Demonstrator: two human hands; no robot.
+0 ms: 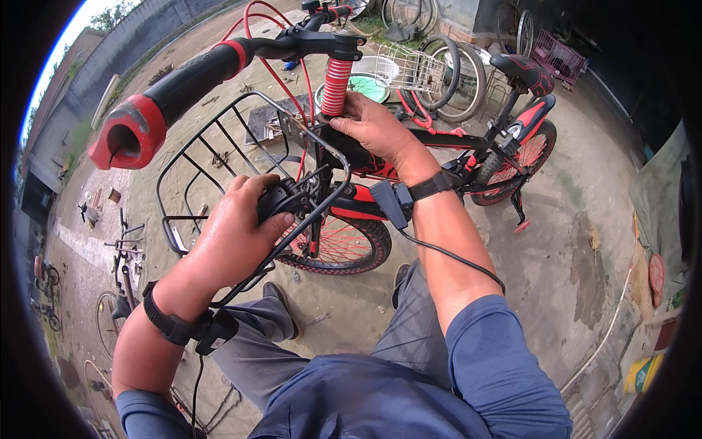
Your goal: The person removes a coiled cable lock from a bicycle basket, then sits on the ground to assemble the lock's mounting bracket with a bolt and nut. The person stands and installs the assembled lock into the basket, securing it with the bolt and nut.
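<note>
A black-and-red bicycle [439, 139] stands before me, with a black wire basket [191, 143] at its front. My left hand [245, 230] is closed on a black part [281, 196] inside the basket, above the red-spoked front wheel [340, 245]; what part it is, I cannot tell. My right hand [369, 132] grips the top of the frame just below the red ringed steering stem [338, 77]; its fingertips are partly hidden behind it. The handlebar grip [175, 95] with a red end hangs over the upper left.
Several bicycles and loose wheels [453, 80] stand behind, beside a green basin [358, 88] and a pink cage [556, 55]. Bicycle parts [124, 256] lie at the left. A wall [95, 58] runs at upper left; a hose [614, 322] and yellow bag [643, 373] lie at the right.
</note>
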